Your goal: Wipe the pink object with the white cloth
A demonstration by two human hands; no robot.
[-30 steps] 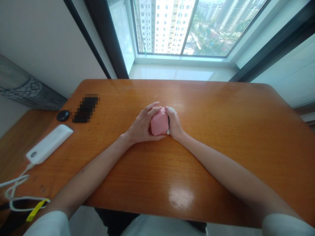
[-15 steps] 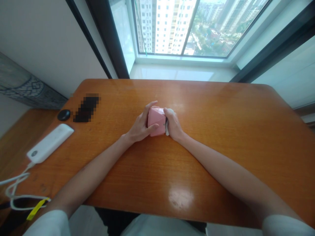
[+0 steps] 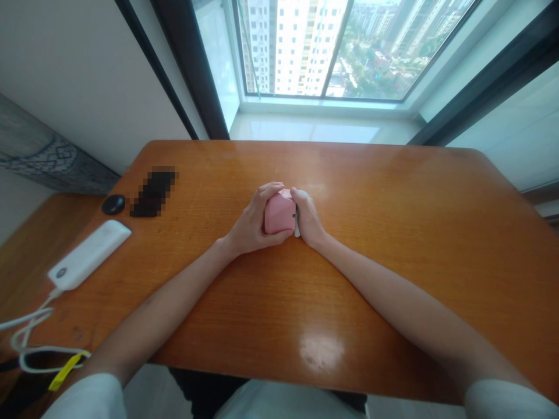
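Left hand (image 3: 251, 224) and right hand (image 3: 308, 218) curl closed around the pink block (image 3: 279, 214), forearms resting on the table (image 3: 393, 244).

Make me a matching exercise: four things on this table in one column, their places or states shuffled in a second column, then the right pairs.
Things:
1. pink object
2. white power bank
3. black round disc
4. white cable

Places or states:
A. looped at the table's near left corner
B. held between both hands
C. beside the blurred dark patch
D. lying flat, cable plugged in

Pairs: 1-B, 2-D, 3-C, 4-A
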